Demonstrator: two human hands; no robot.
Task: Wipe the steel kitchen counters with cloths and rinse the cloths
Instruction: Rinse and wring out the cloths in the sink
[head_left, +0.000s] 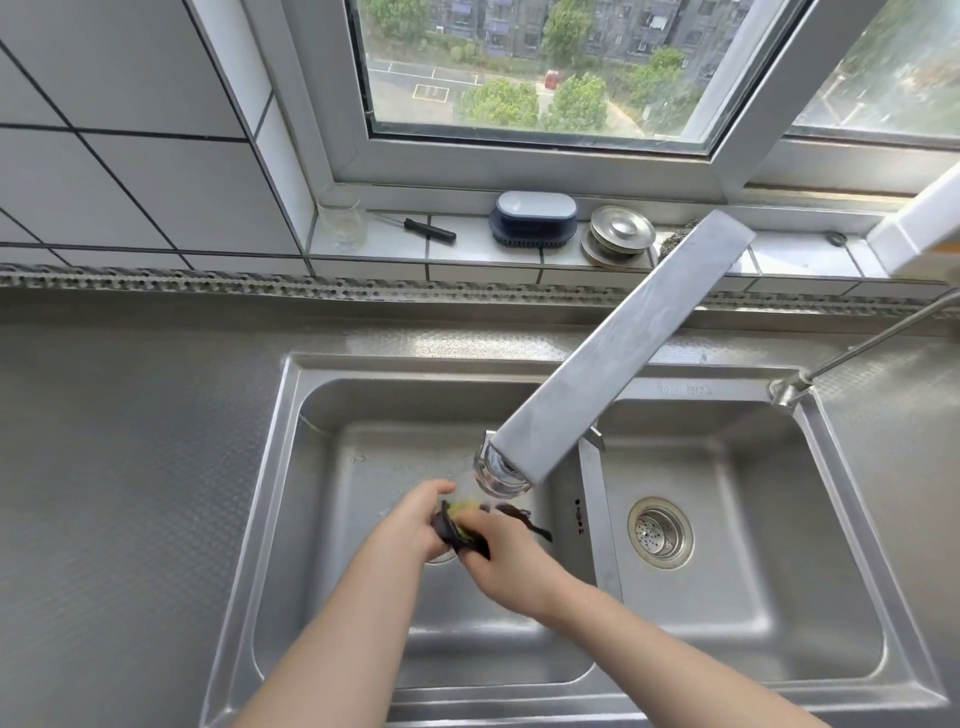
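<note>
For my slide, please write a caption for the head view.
Both hands, left hand and right hand, hold a dark cloth under the flat steel faucet over the left sink basin.

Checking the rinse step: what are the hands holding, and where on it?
Both hands hold one dark cloth with a yellow patch, bunched under the faucet. The left hand grips its left end, the right hand its right.

Double sink (291, 467) at frame centre, set in counter (130, 467). Left basin: both hands (415, 519) (504, 556) with cloth (460, 535), under faucet (597, 364) running from upper right. Right basin: strainer (660, 532). Sill behind, left to right: glass (340, 223), screwdriver (428, 228), brush (535, 218), lids (618, 236).
</note>
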